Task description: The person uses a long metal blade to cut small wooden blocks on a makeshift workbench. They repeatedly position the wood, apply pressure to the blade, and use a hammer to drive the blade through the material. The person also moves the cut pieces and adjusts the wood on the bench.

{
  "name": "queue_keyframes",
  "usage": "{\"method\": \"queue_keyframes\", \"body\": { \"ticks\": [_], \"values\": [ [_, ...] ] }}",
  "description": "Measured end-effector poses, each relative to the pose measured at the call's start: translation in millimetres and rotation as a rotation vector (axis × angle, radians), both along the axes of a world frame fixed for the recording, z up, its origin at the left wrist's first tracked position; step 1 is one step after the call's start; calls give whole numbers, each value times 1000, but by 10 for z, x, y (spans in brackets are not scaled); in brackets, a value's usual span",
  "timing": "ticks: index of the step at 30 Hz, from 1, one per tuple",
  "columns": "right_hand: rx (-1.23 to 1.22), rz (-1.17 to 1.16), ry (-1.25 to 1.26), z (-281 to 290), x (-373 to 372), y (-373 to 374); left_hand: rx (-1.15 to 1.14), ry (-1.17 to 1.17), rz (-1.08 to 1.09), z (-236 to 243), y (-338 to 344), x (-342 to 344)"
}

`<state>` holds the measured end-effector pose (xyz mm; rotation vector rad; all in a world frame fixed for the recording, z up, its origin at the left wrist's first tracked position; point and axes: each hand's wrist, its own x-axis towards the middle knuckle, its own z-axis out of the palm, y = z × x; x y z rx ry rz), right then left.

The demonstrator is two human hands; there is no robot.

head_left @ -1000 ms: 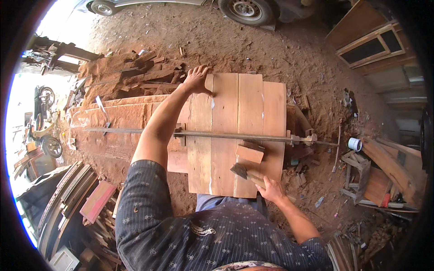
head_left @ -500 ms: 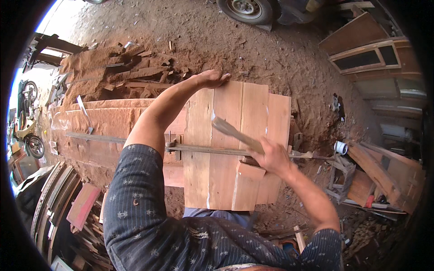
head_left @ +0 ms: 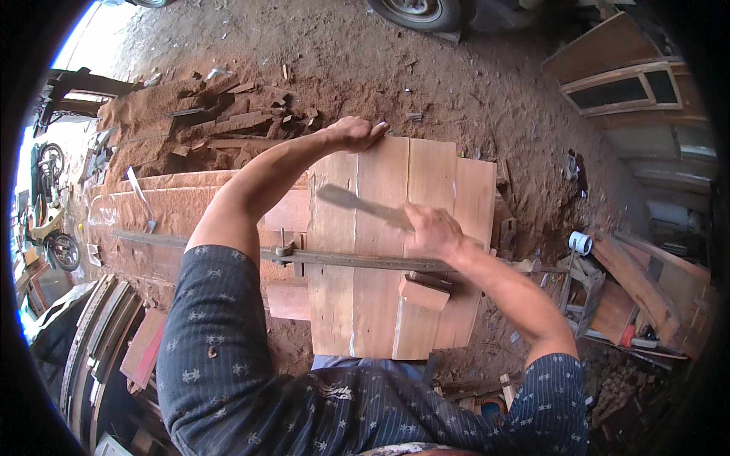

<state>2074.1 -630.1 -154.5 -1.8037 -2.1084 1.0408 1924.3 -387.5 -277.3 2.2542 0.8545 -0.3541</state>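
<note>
In front of me lies a wooden panel (head_left: 380, 311) of several boards set side by side, with whitish lines along some joints. My left hand (head_left: 356, 135) is closed over its far edge. My right hand (head_left: 433, 232), above the right half of the panel, grips a flat wooden stick (head_left: 363, 205). The stick points left, wider at its free end and slightly blurred. Under that hand a long bar clamp (head_left: 353, 261) runs crosswise, its jaw (head_left: 285, 251) at the panel's left side. A small wood block (head_left: 423, 292) rests on the panel just nearer than the bar.
A long workbench (head_left: 167, 190) covered in sawdust extends left, with wood scraps (head_left: 243, 121) beyond it. Stacked boards (head_left: 99, 349) stand at near left. To the right are a white roll (head_left: 580, 243) and leaning planks (head_left: 639, 281). A vehicle wheel (head_left: 418, 11) is at the top.
My right hand has moved left and away from me, carrying the stick with it. My left hand stays at the panel's far edge.
</note>
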Motion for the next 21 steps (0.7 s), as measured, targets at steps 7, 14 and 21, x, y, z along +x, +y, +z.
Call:
{"method": "queue_keyframes", "body": {
  "ticks": [7,14,21],
  "values": [
    [-173,42,-260,-255,32,49,-32,47,13,176,-33,72],
    [-15,54,-130,137,-169,-224,-103,78,97,-88,42,6],
    [-187,69,-281,98,-156,-74,-14,-71,174,-232,48,-222]
  ]
}}
